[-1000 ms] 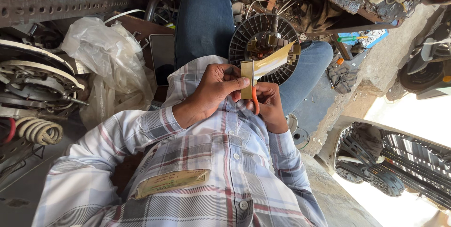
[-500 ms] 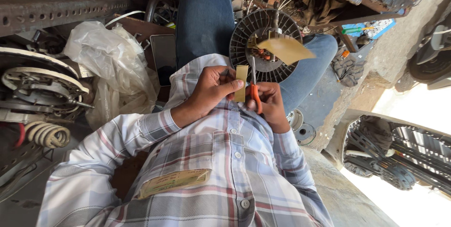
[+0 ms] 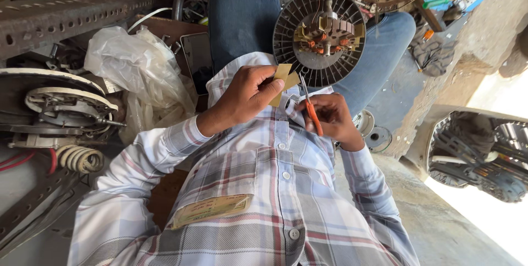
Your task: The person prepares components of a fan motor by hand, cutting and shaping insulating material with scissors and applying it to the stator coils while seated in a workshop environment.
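Observation:
My left hand (image 3: 245, 98) pinches a small yellowish piece of insulation paper (image 3: 281, 80) in front of my chest. My right hand (image 3: 334, 121) grips a pair of scissors with orange handles (image 3: 311, 111); the blades point up toward the paper's edge. Just beyond both hands, a round grey fan motor body (image 3: 291, 24) rests on my lap, its copper windings and yellow paper inserts around the central shaft. I wear a plaid shirt and blue jeans.
A crumpled clear plastic bag (image 3: 137, 68) lies to my left beside a dark flat panel (image 3: 195, 59). A perforated metal angle (image 3: 66, 18), a motor part (image 3: 60, 106) and coiled wire (image 3: 80, 158) crowd the left. A fan housing (image 3: 484, 156) sits right on the concrete floor.
The long strip of yellow paper that stuck out to the right has come off; only a small piece stays in my left hand. The scissors have dropped slightly.

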